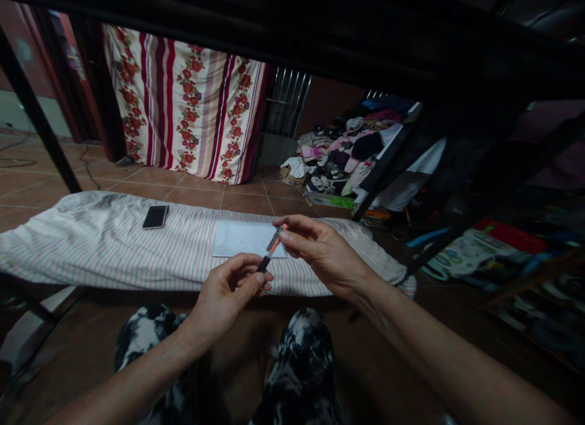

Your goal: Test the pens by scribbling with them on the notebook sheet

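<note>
Both hands hold one pen (273,245) slantwise in front of me, with a dark lower end and orange and grey toward the top. My left hand (241,280) is closed around the dark lower end. At the upper, orange end, the thumb and fingers of my right hand (315,247) pinch the pen. Behind the hands a spiral notepad (237,237) lies on a striped cloth (187,254), partly covered from view by my fingers. Farther left on the same cloth rests a black-screened phone (156,217).
A flowered, striped curtain (192,108) hangs beyond the tiled floor (178,187). Clothes and shoes (347,150) are heaped at the back right. Dark metal bars (39,108) frame the cloth-covered surface, and my knees (301,364) are below its near edge.
</note>
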Demonstrator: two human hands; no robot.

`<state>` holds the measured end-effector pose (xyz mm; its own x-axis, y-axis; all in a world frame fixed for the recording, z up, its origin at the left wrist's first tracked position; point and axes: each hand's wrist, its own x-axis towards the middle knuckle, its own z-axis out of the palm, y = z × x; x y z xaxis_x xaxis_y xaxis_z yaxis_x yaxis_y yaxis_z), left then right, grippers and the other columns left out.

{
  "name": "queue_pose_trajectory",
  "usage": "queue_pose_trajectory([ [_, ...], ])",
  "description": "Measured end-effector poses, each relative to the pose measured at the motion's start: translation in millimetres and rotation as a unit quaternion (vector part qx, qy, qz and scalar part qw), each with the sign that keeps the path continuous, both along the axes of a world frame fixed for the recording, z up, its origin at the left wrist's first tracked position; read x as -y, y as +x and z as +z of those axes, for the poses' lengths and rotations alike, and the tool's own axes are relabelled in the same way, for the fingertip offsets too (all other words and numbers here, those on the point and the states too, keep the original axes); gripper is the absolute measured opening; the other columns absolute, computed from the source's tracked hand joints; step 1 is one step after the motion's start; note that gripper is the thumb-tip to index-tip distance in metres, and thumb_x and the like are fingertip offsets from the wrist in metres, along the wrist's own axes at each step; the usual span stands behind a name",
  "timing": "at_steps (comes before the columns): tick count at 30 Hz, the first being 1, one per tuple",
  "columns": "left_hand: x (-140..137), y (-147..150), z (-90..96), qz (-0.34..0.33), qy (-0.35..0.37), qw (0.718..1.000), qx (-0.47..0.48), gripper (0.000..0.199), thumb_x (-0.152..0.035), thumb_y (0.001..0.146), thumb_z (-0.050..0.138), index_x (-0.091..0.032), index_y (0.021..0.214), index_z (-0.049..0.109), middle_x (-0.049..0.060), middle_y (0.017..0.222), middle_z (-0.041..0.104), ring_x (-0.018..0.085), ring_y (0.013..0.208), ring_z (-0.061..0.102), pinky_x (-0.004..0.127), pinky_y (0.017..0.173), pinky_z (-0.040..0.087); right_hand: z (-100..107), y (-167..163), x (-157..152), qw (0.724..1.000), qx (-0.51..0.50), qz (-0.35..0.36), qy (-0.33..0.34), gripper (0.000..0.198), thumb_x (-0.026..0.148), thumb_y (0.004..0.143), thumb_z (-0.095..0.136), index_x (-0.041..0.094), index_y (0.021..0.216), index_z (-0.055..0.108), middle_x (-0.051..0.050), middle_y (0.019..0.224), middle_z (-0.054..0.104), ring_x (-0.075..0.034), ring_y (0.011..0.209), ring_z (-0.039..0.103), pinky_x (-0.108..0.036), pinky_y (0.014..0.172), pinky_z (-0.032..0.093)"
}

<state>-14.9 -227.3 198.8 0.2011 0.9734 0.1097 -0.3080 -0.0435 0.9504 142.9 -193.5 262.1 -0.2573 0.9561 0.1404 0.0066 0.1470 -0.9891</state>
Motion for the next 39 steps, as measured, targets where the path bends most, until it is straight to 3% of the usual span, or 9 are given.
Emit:
queue_pose_trajectory([
  [23,4.2,-2.2,3.9,0.006,-0.003,1.0,-0.007,0.027,-0.027,0.069,0.067,-0.013,0.091,0.061,0.005,0.077,0.069,0.012,0.066,0.062,0.021,0.059,0.046,2.1,-5.4,1.3,0.998,-0.034,0.036,-0.033,0.021,0.026,0.066,0.072,0.019,0.085,0.065,0.0,0.081,0.057,-0.01,0.074,0.056,-0.02,0.059,0.051],
  [39,7.9,-2.5,0.8,0.026,0.024,0.999,0.011,0.034,-0.026,0.069,0.068,-0.012,0.1,0.066,0.006,0.078,0.07,0.01,0.061,0.059,0.022,0.057,0.047,0.8,-7.5,5.6,0.999,-0.031,0.028,-0.018,0.021,0.028,0.067,0.072,0.018,0.084,0.065,0.0,0.077,0.059,-0.01,0.072,0.057,-0.021,0.061,0.052],
])
